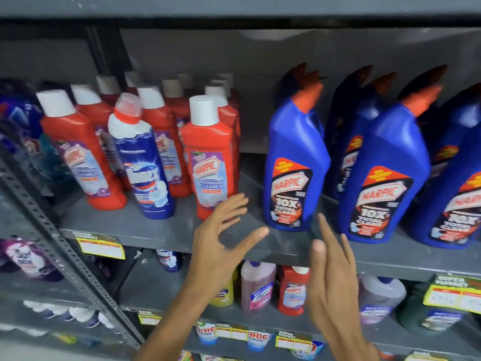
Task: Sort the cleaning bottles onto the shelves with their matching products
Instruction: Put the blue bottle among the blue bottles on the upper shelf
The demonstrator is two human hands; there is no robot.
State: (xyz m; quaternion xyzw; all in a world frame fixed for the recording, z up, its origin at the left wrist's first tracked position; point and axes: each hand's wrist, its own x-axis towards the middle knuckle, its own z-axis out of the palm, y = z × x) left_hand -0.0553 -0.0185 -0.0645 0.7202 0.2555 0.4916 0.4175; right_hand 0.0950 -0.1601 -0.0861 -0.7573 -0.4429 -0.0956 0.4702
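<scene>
On the grey upper shelf stand several red Harpic bottles with white caps; the front one is just above my left hand. A blue and white Domex bottle stands among the red ones. To the right stand several blue Harpic bottles with red spouts; the nearest is above and between my hands. Both hands are raised in front of the shelf edge, fingers spread, holding nothing. My right hand is below the blue bottles.
A slotted metal upright slants across the left. The lower shelf holds a pink bottle, a small red Harpic bottle, a Domex bottle and a yellow one. Yellow price tags hang on the shelf edges. Detergent packs sit below.
</scene>
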